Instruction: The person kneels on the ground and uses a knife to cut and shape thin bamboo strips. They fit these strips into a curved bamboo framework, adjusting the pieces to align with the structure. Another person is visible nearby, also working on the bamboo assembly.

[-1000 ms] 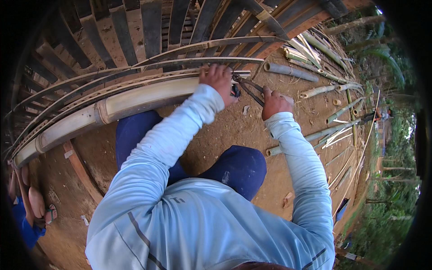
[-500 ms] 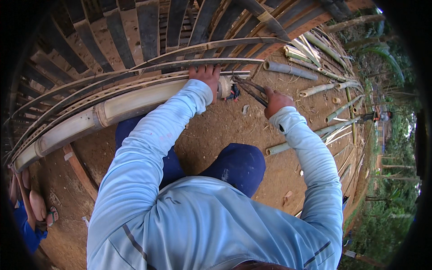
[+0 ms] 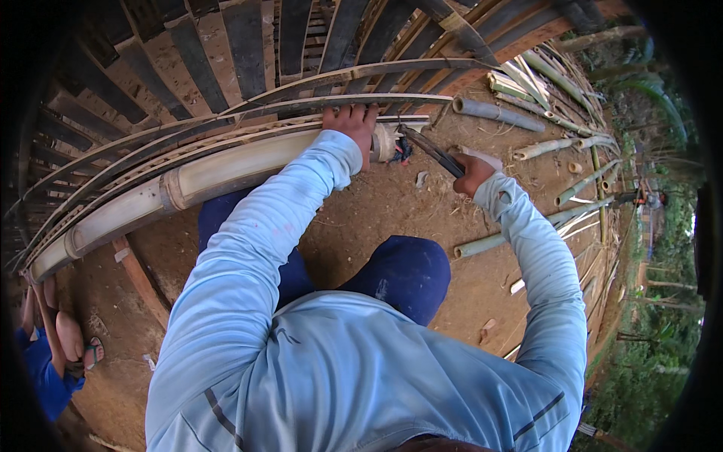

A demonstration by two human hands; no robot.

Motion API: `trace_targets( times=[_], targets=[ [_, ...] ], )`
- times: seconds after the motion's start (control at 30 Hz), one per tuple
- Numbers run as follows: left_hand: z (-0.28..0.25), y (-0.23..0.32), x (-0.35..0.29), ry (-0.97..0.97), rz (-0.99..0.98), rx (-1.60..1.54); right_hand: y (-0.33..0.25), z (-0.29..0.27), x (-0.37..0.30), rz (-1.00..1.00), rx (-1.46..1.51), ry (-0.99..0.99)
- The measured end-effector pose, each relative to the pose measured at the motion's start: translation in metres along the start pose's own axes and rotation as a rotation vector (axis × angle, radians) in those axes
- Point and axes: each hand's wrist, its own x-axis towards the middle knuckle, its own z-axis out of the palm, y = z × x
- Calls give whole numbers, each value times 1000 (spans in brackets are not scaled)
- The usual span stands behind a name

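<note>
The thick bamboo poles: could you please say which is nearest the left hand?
The long, pale pole, partly covered by the left hand; the others lie farther right.

Brown bare ground (image 3: pixel 339 226) carries everything here, strewn with small chips and dry scraps. On its far right lie a thick grey bamboo pole (image 3: pixel 498 114) and, beyond it, a heap of split bamboo (image 3: pixel 520 84). Nearer, also on the right, come a pale bamboo length (image 3: pixel 544 149), a short cut ring (image 3: pixel 575 167) and a long green pole (image 3: pixel 486 244). On the left, a sandalled foot (image 3: pixel 94 352) rests on the soil.
</note>
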Motion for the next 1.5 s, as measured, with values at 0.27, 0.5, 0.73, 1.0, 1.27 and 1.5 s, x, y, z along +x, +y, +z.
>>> trace_targets(
  times=[0.27,0.5,0.73,1.0,1.27,1.5],
  targets=[
    [5,-1,2,-15,23,4,44,-14,37,-134,159,-150],
    [2,-2,2,-33,13,10,62,-26,69,-240,334,-364],
    [4,-1,2,-31,5,3,59,-28,68,-190,240,-336],
    [4,-1,0,25,6,32,19,-5,10,-173,-245,289],
    [5,1,0,3,3,56,-19,-2,-13,-44,-295,163],
    [6,0,-1,15,-1,30,-38,-1,-15,-73,-384,177]
  ],
)
